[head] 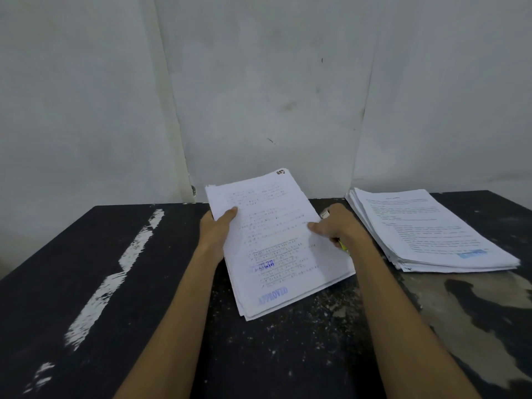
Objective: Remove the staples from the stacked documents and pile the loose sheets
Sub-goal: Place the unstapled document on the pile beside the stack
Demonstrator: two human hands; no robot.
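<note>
A stack of printed sheets [276,249] with blue stamps is held tilted above the black table [115,283], in the middle of the head view. My left hand [216,228] grips its left edge, thumb on top. My right hand [336,226] pinches the right edge with the thumb on the page. That same hand also holds a small tool with a yellow-green handle [343,246], mostly hidden under the palm. A second pile of printed sheets [431,231] lies flat on the table to the right.
The table is dark with white paint streaks on the left [115,266] and worn grey patches at the right [475,306]. A pale wall [259,96] stands right behind the table's far edge.
</note>
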